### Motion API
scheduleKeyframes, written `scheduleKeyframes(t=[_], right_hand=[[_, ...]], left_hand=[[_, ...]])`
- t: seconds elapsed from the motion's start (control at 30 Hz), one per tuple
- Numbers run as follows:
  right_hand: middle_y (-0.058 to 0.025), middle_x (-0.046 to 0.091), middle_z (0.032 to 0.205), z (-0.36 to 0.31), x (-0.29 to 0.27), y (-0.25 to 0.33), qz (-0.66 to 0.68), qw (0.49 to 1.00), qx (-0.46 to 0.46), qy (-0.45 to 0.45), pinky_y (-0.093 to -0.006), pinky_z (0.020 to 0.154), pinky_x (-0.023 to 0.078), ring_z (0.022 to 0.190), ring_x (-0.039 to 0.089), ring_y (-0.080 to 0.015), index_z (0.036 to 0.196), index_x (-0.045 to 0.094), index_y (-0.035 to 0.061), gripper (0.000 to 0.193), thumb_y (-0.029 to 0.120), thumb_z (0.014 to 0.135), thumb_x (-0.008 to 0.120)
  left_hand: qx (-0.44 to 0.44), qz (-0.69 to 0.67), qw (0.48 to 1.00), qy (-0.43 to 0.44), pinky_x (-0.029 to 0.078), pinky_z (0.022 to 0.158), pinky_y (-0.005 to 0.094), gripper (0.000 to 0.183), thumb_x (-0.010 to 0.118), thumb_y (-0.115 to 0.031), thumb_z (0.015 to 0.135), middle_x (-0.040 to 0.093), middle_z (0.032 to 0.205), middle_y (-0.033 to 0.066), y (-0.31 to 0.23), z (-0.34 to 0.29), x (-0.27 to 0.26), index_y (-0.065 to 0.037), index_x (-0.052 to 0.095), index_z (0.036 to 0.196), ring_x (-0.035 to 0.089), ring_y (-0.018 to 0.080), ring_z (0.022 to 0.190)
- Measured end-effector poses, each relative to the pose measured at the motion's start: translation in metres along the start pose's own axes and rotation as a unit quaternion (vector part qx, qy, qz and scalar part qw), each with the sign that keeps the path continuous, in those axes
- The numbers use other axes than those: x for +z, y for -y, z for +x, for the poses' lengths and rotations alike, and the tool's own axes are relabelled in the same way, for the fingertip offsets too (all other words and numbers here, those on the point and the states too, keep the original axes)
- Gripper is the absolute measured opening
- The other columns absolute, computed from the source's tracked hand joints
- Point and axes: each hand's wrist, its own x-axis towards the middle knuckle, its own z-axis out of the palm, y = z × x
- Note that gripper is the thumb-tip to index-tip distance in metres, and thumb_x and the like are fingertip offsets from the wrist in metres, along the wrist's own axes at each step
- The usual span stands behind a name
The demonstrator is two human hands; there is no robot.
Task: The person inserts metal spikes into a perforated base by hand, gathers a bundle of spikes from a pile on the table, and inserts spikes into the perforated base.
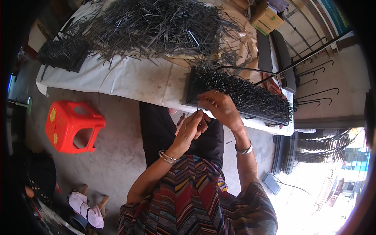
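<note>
My left hand (190, 128) is closed, with a thin dark strip (197, 106) upright between thumb and fingers. Just above it, my right hand (222, 109) is bent over with its fingertips pinched at the strip's upper end. Both hands are over my lap, at the table's near edge. Beside and partly behind my right hand is a long black rack (250, 96) packed with short dark pieces standing on end. Farther back, a big loose heap of thin dark strips (156, 29) covers much of the table. The lower part of the held strip is hidden by my fingers.
The table has a white cover (137, 76). A second filled black rack (64, 53) is at its left end. A red plastic stool (64, 125) stands on the floor at left. A cardboard box (266, 19) is at the back right; metal hooks (317, 94) hang along the right.
</note>
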Motion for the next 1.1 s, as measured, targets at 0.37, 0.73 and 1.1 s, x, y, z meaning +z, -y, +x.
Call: scheduleKeyframes(t=[0.37,0.73,1.1], right_hand=[[-0.0091,0.067,0.077,0.015,-0.005,0.007,0.012,0.967,0.041,-0.252,-0.0258,0.052,0.046,0.058,0.059,-0.0114,0.092,0.059,-0.0001,0.005,0.003,0.088,0.06],[-0.0048,0.064,0.072,0.037,0.01,-0.028,-0.095,0.954,-0.04,-0.28,-0.025,0.05,0.045,0.055,0.055,-0.0089,0.096,0.06,0.0036,0.006,0.005,0.09,0.061],[-0.0102,0.063,0.076,0.04,0.012,-0.023,-0.151,0.952,-0.097,-0.247,-0.0287,0.057,0.047,0.061,0.059,-0.019,0.099,0.064,0.0044,0.012,0.004,0.087,0.064]], left_hand=[[-0.032,-0.008,0.998,-0.059,0.025,0.044,0.0164,0.039,0.058,-0.035,0.096,0.058,0.075,0.0013,0.001,0.004,-0.008,-0.004,0.057,0.119,0.033,0.0017,0.049],[-0.027,0.009,0.998,-0.054,0.025,0.045,0.0195,0.03,0.052,-0.027,0.099,0.058,0.07,0.0022,0.019,0.002,-0.027,-0.001,0.062,0.109,0.033,0.0031,0.049],[0.007,-0.018,0.996,-0.088,0.026,0.044,0.0197,0.028,0.053,-0.023,0.098,0.059,0.071,0.0033,0.02,0.002,-0.037,0.001,0.065,0.107,0.036,0.0024,0.048]])
